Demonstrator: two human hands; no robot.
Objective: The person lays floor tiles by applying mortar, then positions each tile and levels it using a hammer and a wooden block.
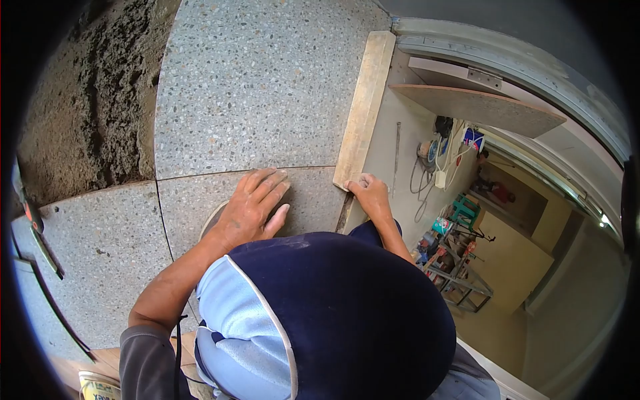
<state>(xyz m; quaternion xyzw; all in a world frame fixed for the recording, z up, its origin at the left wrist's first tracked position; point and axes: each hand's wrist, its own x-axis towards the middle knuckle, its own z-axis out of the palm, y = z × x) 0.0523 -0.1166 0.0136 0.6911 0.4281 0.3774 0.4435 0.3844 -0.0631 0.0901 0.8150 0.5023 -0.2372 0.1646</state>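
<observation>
My left hand lies with its fingers stretched out over a grey speckled terrazzo tile, near the joint with the large terrazzo tile beyond it. With thumb and fingers, my right hand pinches the near end of a pale wooden batten. The batten lies along the right edge of the large tile, beside the door sill. A dark blue and light blue head covering fills the lower middle of the view and hides what lies beneath it.
Rough wet mortar borders the tiles at upper left. A long-handled tool rests on the left tile. A yellow-and-white bucket stands at lower left. To the right, beyond the door frame, are cables, a metal stand with tools and another person.
</observation>
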